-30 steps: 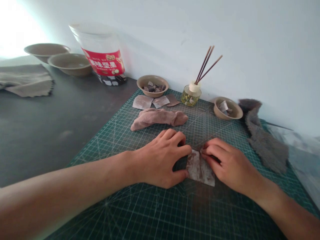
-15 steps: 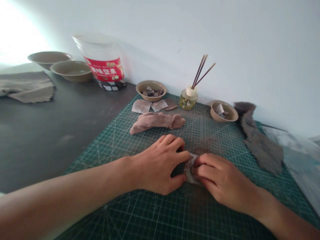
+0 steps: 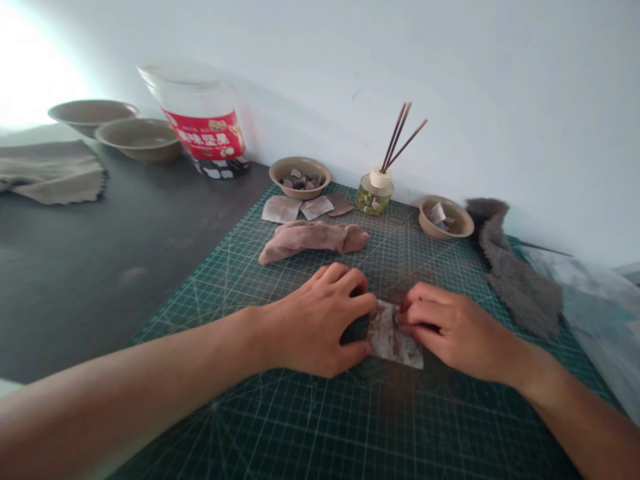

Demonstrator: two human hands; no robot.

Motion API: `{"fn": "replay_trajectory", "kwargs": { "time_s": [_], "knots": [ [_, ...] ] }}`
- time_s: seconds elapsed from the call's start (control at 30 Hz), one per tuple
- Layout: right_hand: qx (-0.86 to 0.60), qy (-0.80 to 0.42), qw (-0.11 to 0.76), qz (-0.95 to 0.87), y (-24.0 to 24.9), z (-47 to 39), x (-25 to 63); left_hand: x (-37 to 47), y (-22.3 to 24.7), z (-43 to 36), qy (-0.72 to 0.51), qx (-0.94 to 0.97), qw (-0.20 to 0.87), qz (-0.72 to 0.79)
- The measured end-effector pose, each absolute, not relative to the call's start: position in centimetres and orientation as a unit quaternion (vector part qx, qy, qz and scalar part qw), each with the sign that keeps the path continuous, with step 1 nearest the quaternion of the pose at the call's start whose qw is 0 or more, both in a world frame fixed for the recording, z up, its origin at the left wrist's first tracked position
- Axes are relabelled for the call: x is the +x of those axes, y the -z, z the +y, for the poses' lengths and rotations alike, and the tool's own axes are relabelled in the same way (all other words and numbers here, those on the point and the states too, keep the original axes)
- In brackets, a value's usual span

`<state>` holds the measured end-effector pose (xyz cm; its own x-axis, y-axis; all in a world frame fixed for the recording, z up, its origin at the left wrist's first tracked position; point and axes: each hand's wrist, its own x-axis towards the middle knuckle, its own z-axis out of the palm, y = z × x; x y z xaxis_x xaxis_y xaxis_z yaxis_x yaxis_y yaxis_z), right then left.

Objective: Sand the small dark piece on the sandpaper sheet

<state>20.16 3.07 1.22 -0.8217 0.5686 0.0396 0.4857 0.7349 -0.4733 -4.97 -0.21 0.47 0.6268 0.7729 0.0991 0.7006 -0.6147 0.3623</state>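
A small grey-white sheet with brown smears, like worn sandpaper [image 3: 393, 337], lies flat on the green cutting mat [image 3: 320, 413]. My left hand [image 3: 320, 323] presses down its left edge with thumb and fingertips. Over the sheet's upper right part, the fingers of my right hand [image 3: 445, 330] are pinched around a small dark piece [image 3: 397, 320], mostly hidden by the fingertips. Behind my left hand lies a crumpled pinkish-brown cloth [image 3: 315, 241].
At the back stand a bowl of dark chips [image 3: 303, 181], more sheets [image 3: 281, 209], a reed diffuser [image 3: 375, 193] and a bowl with scraps [image 3: 445, 217]. A grey cloth [image 3: 525, 293] lies right. Left are a plastic tub [image 3: 205, 127], two bowls [image 3: 140, 141] and another cloth [image 3: 55, 172].
My right hand has slid up and to the right over the sandpaper, uncovering more of the sheet. My left hand keeps its hold on the left edge.
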Motion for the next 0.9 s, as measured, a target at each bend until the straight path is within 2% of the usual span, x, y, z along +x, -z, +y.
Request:
{"fn": "replay_trajectory", "kwargs": {
  "time_s": [0.1,0.23,0.4,0.57,0.7,0.9],
  "knots": [
    [-0.233,-0.262,0.071,-0.934,-1.27,2.69,20.17,-4.94,-0.5,-0.23,-0.123,0.891,0.145,0.411],
    [-0.281,-0.203,0.129,-0.929,-1.06,2.94,19.98,-4.93,-0.56,-0.2,-0.124,0.891,0.143,0.413],
    [-0.242,-0.256,0.061,-0.934,-1.35,3.04,20.17,-5.02,-0.58,-0.18,-0.119,0.89,0.15,0.413],
    [-0.277,-0.199,0.112,-0.933,-1.35,3.33,20.3,-4.97,-0.5,-0.21,-0.122,0.89,0.146,0.415],
    [-0.222,-0.225,0.052,-0.947,-1.77,3.35,20.55,-4.9,-0.39,-0.21,-0.127,0.888,0.145,0.417],
    [-0.302,-0.14,0.122,-0.935,-1.41,2.88,20.0,-4.88,-0.43,-0.14,-0.12,0.888,0.142,0.42]
  ]
}}
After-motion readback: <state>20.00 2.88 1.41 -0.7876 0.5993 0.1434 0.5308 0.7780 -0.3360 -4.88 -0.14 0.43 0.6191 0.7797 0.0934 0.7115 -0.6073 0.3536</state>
